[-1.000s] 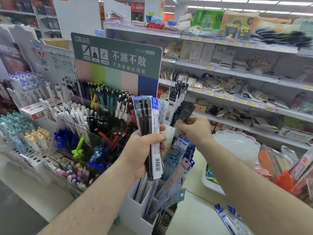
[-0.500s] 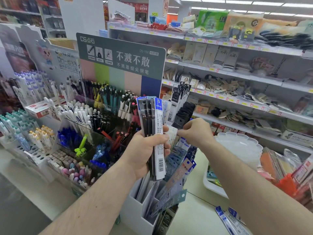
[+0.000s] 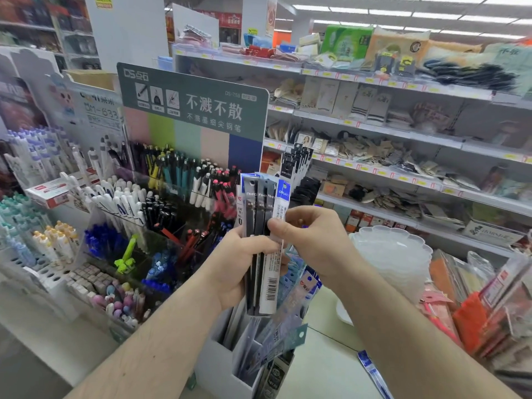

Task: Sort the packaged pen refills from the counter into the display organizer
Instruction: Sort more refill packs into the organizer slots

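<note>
Holding: left hand [image 3: 233, 272] grips upright refill packs [image 3: 263, 243] above the organizer [image 3: 218, 367].
Right hand [image 3: 313, 240]: thumb and fingers pinch the packs' right edge.
Hidden: pack bottoms overlap organizer stock; labels blurred.
Worktop [image 3: 322, 375]: one blue pack [image 3: 372, 372], cut off by the right arm.

so both arms are bare all the way into the frame, no sleeves showing anywhere, no watch, no bracelet or band at either wrist. left hand [image 3: 239, 263] and right hand [image 3: 313, 243] are both bare too, no gloves, no rings that I can make out. nails look short and plain, forearms have a bit of fine hair, that's about it
</note>
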{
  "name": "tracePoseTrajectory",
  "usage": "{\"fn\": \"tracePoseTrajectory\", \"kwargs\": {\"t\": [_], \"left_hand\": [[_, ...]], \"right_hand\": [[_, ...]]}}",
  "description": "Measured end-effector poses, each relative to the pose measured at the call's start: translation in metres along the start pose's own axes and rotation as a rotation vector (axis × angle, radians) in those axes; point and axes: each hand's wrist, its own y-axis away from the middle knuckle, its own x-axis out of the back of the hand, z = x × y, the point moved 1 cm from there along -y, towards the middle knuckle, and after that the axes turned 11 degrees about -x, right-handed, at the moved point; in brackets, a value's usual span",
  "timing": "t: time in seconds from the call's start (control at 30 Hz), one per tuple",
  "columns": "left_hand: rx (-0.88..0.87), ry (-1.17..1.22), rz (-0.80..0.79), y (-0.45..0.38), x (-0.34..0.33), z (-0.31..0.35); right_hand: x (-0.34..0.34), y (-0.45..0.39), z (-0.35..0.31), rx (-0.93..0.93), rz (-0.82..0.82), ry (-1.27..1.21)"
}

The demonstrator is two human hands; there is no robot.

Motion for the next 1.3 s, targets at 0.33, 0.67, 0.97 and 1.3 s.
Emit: {"fn": "tracePoseTrajectory", "kwargs": {"t": [0.33,0.67,0.97,1.3], "left_hand": [[-0.007,-0.014,0.033,0.002,-0.004,0.000],[0.008,-0.006,0.068,0.000,-0.006,0.000],[0.008,0.017,0.075,0.001,-0.006,0.002],[0.012,0.054,0.049,0.002,-0.007,0.001]], "right_hand": [[0.020,-0.001,0.001,-0.151,-0.020,-0.404],[0.033,-0.001,0.010,-0.209,-0.018,-0.519],[0.084,-0.005,0.016,-0.038,0.385,-0.387],[0.062,-0.052,0.070,-0.102,0.253,0.013]]}}
